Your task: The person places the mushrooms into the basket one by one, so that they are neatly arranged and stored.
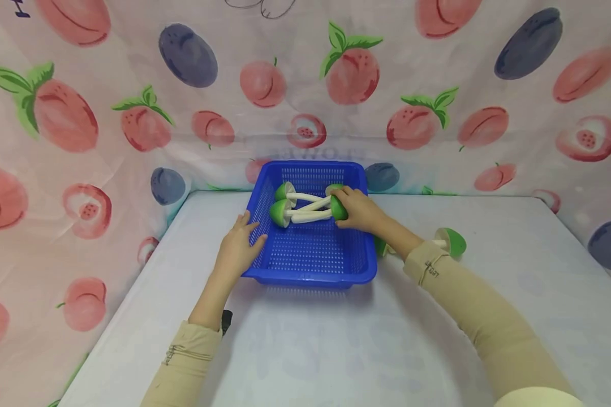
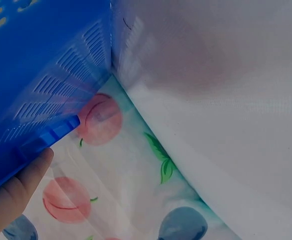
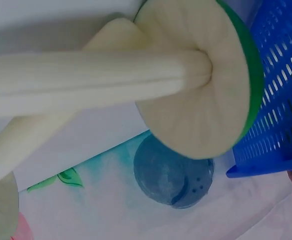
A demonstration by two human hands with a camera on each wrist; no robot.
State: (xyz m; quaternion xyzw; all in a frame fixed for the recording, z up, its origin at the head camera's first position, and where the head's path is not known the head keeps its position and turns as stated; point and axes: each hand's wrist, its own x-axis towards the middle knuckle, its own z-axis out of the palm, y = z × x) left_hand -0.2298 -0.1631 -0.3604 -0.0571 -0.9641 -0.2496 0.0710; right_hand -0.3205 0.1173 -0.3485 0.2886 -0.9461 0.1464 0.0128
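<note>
A blue perforated basket (image 1: 305, 278) stands on the white table with several green-capped toy mushrooms (image 1: 280, 212) lying across its back half, white stems crossing. My left hand (image 1: 234, 249) holds the basket's left rim, thumb towards the inside. One finger (image 2: 33, 172) lies along the outside of that rim in the left wrist view. Inside the basket at the right, my right hand (image 1: 358, 210) grips a mushroom by its green cap (image 1: 339, 208). Outside the basket, past its right wall, lie more mushrooms (image 1: 454, 242), partly hidden by the right forearm; the right wrist view shows their pale stems (image 3: 86, 80) close up.
A fruit-printed cloth (image 1: 305, 102) hangs behind the table (image 1: 305, 350) and along its left side. The basket's back edge stands near this cloth. A small black object (image 1: 226, 321) shows beside the left wrist.
</note>
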